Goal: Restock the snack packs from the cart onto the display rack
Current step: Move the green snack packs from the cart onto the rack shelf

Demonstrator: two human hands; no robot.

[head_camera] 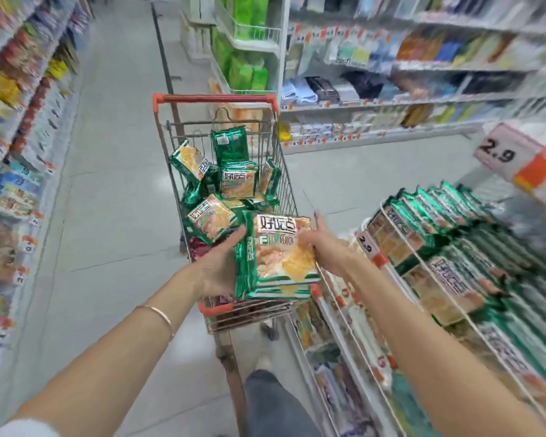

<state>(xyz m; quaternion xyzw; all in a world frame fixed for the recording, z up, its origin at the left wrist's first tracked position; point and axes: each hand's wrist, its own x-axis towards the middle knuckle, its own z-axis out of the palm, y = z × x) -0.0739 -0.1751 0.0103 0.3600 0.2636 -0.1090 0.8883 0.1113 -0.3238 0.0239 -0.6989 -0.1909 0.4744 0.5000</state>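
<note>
Item: stack of snack packs (281, 257), centre frame, above the near end of the cart (215, 98). Left grip (216, 272) cups its side; right grip (325, 247) clasps the far edge. We would keep the stack squared while swinging it lower right to the display rack (388, 222). Pale floor (114, 216); stocked shelves (391, 102) both sides.

Bare forearms (423, 313); a thin, seemingly rose-gold bangle (159, 314) behind the left hand (218, 268), white sleeve edge (26, 428), grey-blue trouser leg (275, 405).

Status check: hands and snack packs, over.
Left hand and right hand holding stack of snack packs above the cart. Display rack at right, part stocked. Path looks clear.
</note>
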